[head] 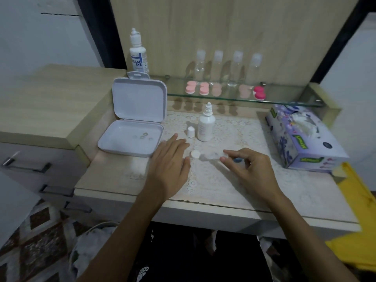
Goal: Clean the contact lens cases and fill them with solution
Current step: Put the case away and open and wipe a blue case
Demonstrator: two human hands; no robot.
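A clear contact lens case (pixel 210 156) lies on the lace mat, with a white round lid (pixel 194 154) at its left end. My left hand (pixel 171 161) lies flat on the mat just left of that lid, fingers straight. My right hand (pixel 247 165) hovers at the case's right end with thumb and forefinger curled toward it; a small dark blue lid (pixel 237 160) shows under its fingers. An uncapped white solution bottle (pixel 206 125) stands behind the case, its cap (pixel 190 131) beside it.
An open white box (pixel 134 127) with several lenses sits at the left. A glass shelf (pixel 284 98) carries several pink lens cases (pixel 191 87), clear bottles (pixel 236 68) and a larger solution bottle (pixel 138 51). A tissue box (pixel 303 139) stands at the right.
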